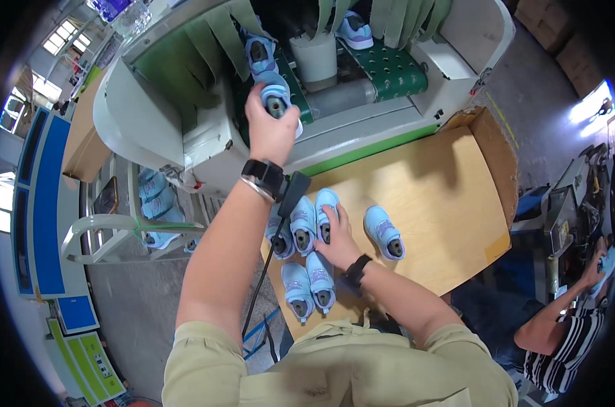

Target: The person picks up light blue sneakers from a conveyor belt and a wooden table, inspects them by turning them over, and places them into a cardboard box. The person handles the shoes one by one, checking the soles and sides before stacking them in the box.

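My left hand (270,127) reaches up to the machine's mouth, its fingers wrapped round a light blue shoe (275,89) with a dark last inside. Just behind that, a second blue shoe (261,55) sits at the hanging strips. On the wooden table, my right hand (337,243) grips another blue shoe (327,201) by its heel end. Beside it stand more blue shoes, such as one (302,224) to its left and a pair (298,288) nearer to me. A lone blue shoe (384,233) lies to the right of my right hand.
A grey machine (362,129) with green perforated belts (392,71) and hanging strips (229,41) borders the table (450,197). One shoe (355,30) rests on the right belt. A rack with blue shoes (160,197) stands left. At right, another person's hand (596,264) holds a shoe.
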Available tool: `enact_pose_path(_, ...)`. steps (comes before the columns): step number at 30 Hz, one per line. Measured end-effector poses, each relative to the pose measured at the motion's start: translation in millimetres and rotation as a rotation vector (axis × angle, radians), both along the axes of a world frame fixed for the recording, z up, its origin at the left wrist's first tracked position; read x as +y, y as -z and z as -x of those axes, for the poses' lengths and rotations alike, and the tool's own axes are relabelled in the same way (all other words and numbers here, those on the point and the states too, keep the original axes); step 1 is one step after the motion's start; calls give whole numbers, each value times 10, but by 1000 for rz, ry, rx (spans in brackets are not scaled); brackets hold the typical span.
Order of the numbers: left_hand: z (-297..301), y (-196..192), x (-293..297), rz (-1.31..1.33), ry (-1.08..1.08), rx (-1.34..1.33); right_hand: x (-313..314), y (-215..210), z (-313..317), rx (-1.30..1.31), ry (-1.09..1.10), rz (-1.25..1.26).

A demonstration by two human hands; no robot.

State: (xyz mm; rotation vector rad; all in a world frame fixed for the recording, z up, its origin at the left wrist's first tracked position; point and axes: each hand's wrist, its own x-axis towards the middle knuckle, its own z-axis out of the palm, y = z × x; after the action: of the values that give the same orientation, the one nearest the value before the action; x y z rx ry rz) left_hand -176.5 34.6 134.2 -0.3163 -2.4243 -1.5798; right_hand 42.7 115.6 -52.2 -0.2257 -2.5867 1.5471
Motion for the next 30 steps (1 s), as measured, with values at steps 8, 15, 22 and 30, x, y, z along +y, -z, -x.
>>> enact_pose_path(8, -728, 195, -141, 102, 106, 214, 923, -580, 208, 0, 89, 651)
enact_pose_path(15, -1924, 1283, -595, 961, 317, -295, 1673, -1939, 1860, 665, 248, -171)
enact_pose_path(22, -1946, 1550, -671, 1000, 342, -186, 1749, -1592, 2018, 572, 236, -192)
enact_pose_path(30, -2033, 1420, -377, 917, 268, -245, 1435, -231, -590, -155, -52, -195)
